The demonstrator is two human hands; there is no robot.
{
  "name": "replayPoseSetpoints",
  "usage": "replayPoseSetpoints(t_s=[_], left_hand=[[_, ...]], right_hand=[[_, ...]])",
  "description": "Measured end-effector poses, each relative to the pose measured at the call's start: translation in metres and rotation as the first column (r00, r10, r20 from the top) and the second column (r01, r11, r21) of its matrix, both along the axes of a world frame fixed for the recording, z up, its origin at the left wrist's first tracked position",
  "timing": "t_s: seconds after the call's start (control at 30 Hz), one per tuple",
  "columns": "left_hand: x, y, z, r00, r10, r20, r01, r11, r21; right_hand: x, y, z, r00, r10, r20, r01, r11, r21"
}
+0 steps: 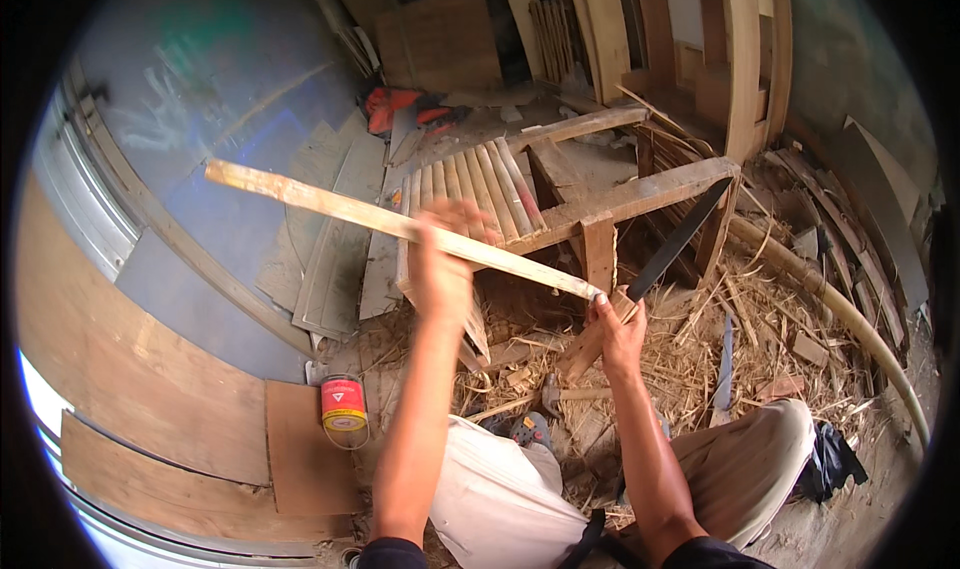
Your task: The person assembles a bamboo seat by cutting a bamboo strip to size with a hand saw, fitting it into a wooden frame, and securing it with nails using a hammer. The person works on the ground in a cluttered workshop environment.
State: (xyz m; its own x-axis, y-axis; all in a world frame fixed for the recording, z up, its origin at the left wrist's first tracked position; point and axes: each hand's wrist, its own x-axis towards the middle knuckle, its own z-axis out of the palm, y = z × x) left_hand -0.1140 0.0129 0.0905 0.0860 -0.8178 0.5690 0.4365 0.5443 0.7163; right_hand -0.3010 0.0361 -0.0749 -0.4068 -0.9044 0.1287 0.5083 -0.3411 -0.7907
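Note:
A long, pale wooden strip (330,202) slants across the middle, its far end up at the left. My left hand (447,269), smeared by motion, is around the strip, with its fingers showing beyond it. Down at the strip's right end, my right hand (622,337) grips the handle of a machete, and its thumb touches the strip's tip. The dark machete blade (680,239) points up and to the right. Behind both hands stands a wooden frame (650,191) with a panel of rounded slats (470,184). A wooden block (580,356) sits just beneath my right hand.
Shavings and splinters (690,354) cover the floor around the frame. A red and yellow can (343,406) stands at the left beside a brown board (305,459). A long pole (850,314) and stacked planks (840,219) lie to the right. A hammer (565,394) lies near my foot.

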Motion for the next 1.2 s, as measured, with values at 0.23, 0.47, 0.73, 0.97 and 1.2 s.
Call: replayPoseSetpoints(t_s=[0.23, 0.47, 0.73, 0.97, 1.2], left_hand=[[0.026, 0.006, 0.113, 0.912, 0.277, -0.302, -0.312, 0.948, -0.07], [-0.024, 0.002, 0.121, 0.955, 0.201, -0.217, -0.249, 0.942, -0.223], [-0.021, 0.014, 0.099, 0.93, 0.211, -0.3, -0.285, 0.93, -0.23], [-0.013, 0.024, 0.076, 0.922, 0.186, -0.339, -0.284, 0.92, -0.269], [-0.014, 0.027, 0.076, 0.915, 0.147, -0.377, -0.255, 0.933, -0.255]], right_hand=[[-0.023, -0.011, -0.022, 0.954, -0.066, -0.294, 0.134, 0.967, 0.215], [0.004, -0.001, -0.014, 0.878, -0.105, -0.466, 0.222, 0.954, 0.202], [0.023, 0.029, 0.035, 0.677, 0.032, -0.735, 0.037, 0.996, 0.078], [0.056, 0.051, 0.106, 0.546, -0.178, -0.819, -0.187, 0.927, -0.326], [0.047, 0.045, 0.123, 0.561, 0.231, -0.795, -0.252, 0.962, 0.101]])
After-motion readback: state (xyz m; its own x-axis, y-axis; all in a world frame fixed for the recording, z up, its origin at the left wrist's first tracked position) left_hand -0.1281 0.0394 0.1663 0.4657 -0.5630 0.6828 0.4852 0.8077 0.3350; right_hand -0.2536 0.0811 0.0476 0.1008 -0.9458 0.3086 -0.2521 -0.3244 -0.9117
